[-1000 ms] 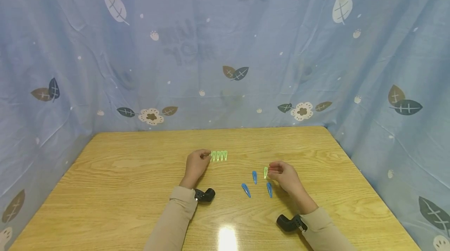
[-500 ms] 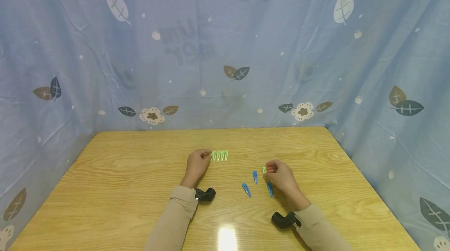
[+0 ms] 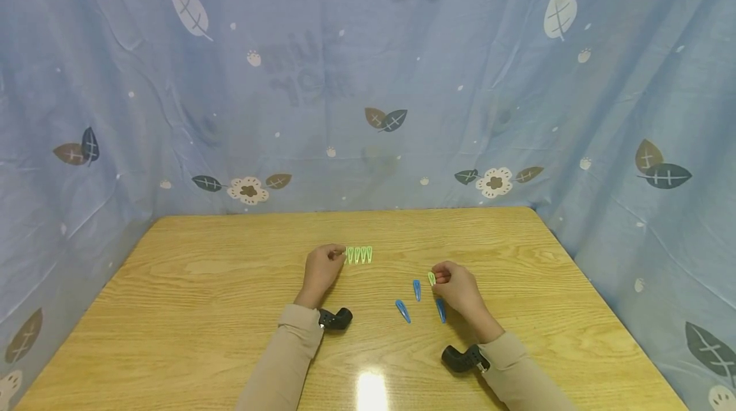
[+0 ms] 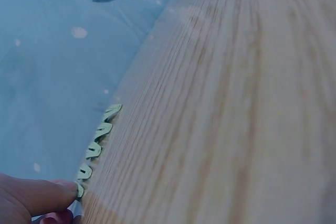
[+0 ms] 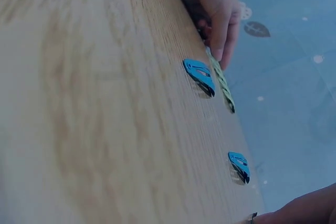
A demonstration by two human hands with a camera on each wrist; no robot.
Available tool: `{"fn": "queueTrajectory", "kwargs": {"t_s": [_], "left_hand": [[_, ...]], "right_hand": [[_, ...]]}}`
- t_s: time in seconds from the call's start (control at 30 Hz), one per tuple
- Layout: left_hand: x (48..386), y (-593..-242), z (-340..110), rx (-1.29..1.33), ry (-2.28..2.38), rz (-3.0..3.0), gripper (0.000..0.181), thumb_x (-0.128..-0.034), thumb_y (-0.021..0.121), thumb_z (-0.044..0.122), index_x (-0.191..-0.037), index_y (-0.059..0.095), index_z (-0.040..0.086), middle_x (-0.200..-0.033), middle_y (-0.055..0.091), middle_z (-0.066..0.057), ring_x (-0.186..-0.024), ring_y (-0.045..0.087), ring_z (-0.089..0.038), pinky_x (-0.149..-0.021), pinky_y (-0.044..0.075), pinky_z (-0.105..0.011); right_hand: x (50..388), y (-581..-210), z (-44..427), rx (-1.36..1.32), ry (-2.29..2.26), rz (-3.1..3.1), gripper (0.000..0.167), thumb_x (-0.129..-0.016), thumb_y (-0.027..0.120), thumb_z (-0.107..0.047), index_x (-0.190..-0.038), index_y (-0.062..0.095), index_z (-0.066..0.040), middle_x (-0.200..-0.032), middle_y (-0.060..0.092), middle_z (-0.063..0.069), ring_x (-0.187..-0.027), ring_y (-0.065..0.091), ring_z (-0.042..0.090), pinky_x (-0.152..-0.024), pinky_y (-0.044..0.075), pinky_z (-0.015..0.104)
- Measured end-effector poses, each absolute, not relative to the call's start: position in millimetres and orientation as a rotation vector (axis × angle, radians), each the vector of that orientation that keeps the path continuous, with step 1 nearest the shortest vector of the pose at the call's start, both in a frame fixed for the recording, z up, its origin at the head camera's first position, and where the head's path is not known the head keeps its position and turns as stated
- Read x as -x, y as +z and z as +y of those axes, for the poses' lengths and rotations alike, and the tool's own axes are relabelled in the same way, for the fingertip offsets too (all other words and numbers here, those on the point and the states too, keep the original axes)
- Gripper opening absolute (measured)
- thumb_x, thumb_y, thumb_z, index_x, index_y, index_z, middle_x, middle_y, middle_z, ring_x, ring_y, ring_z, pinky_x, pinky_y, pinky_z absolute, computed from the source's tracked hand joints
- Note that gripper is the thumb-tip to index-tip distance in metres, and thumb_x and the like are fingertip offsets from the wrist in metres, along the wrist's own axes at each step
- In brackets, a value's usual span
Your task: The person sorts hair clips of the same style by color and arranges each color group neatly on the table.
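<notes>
Several light green hair clips [image 3: 358, 255] lie side by side in a row on the wooden table. My left hand [image 3: 323, 270] pinches the clip at the row's left end; in the left wrist view its thumb and finger touch that nearest clip [image 4: 80, 190]. On the right, my right hand [image 3: 460, 288] pinches a single green clip [image 3: 431, 278] between thumb and fingers. Blue clips lie close by: one [image 3: 416, 290] left of that hand, one [image 3: 402, 310] further left and nearer me, and one [image 3: 441, 310] just beneath the hand, partly covered.
The wooden table [image 3: 201, 296] reaches back to a blue patterned curtain [image 3: 322, 78], which also hangs along both sides. Black wrist devices [image 3: 336, 319] sit at both sleeves. A bright reflection shows near the front of the table.
My right hand has moved slightly left, from beside the single green clip to gripping it, and that clip has shifted a little left. My left hand has stayed where it was.
</notes>
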State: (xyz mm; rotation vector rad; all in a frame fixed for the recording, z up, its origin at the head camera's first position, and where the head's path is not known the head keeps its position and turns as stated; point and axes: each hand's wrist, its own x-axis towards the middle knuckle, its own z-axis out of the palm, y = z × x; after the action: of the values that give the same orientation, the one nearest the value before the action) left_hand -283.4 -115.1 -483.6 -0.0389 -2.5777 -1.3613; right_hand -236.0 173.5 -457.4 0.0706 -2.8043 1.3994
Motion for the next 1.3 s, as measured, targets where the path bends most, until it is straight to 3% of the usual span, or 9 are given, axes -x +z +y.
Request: {"fn": "queueTrajectory", "kwargs": {"t_s": [0.43, 1.1, 1.3], "left_hand": [[281.7, -480.9, -115.5, 0.03, -1.355, -2.588, 0.019, -0.0884, 0.067, 0.009, -0.105, 0.073, 0.004, -0.084, 0.066, -0.006, -0.073, 0.055, -0.017, -0.064, 0.045, -0.032], [281.6, -481.2, -114.7, 0.027, -1.351, -2.583, 0.018, -0.0877, 0.068, 0.008, -0.103, 0.074, 0.003, -0.08, 0.064, -0.005, -0.07, 0.053, -0.016, -0.063, 0.044, -0.031], [282.0, -481.9, -114.4, 0.029, -1.341, -2.585, 0.017, -0.0881, 0.068, 0.009, -0.103, 0.074, 0.003, -0.079, 0.064, -0.005, -0.07, 0.053, -0.016, -0.062, 0.044, -0.03]], "right_hand": [[239.5, -462.7, 174.9, -0.034, 1.485, -2.784, 0.031, -0.08, 0.061, 0.01, -0.111, 0.066, 0.005, -0.092, 0.061, 0.01, -0.081, 0.057, 0.019, -0.061, 0.047, 0.024], [238.6, -459.1, 179.4, -0.02, 2.008, -2.568, 0.04, -0.082, 0.06, 0.009, -0.122, 0.057, 0.011, -0.098, 0.058, 0.015, -0.077, 0.053, 0.016, -0.056, 0.046, 0.024], [239.1, -456.4, 178.7, -0.032, 2.078, -2.524, 0.042, -0.081, 0.06, 0.009, -0.122, 0.055, 0.011, -0.098, 0.056, 0.013, -0.081, 0.053, 0.017, -0.062, 0.048, 0.024]]}}
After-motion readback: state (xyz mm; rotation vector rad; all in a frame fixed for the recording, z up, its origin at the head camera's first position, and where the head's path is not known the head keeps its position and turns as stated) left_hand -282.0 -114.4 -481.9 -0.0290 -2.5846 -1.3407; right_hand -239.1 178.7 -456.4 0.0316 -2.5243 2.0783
